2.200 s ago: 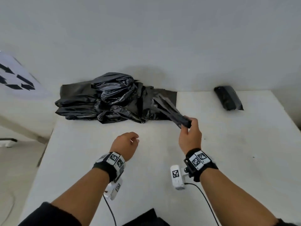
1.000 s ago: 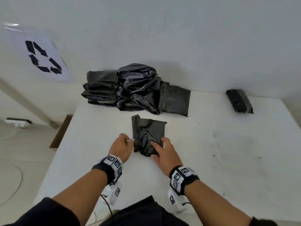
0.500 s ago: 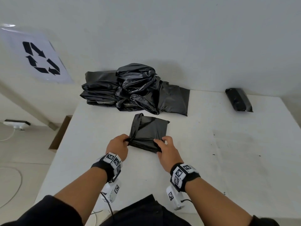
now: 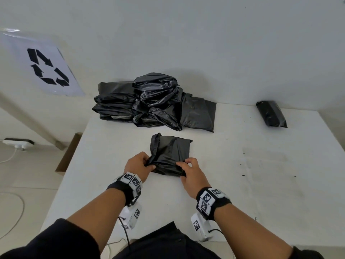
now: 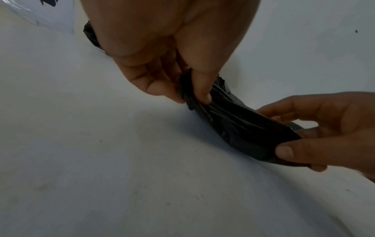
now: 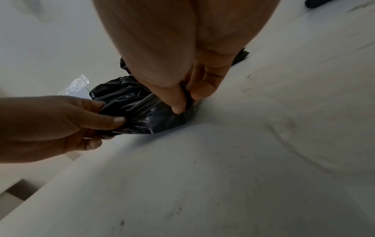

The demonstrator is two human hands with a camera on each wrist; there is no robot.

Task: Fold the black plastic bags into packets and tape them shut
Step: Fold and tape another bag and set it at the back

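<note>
Head view: white table [image 4: 233,184], recycling sign [image 4: 46,66] on wall.

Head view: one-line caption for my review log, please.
Both hands, left hand and right hand, pinch the near edge of a folded black bag on the white table.

Left grip [image 4: 138,164] and right grip [image 4: 190,171] both pinching

Black glossy bags [image 4: 155,101]; white table [image 4: 242,184]; black-and-white checkered wristbands [image 4: 209,200]; black recycling arrows [image 4: 47,67].
</note>
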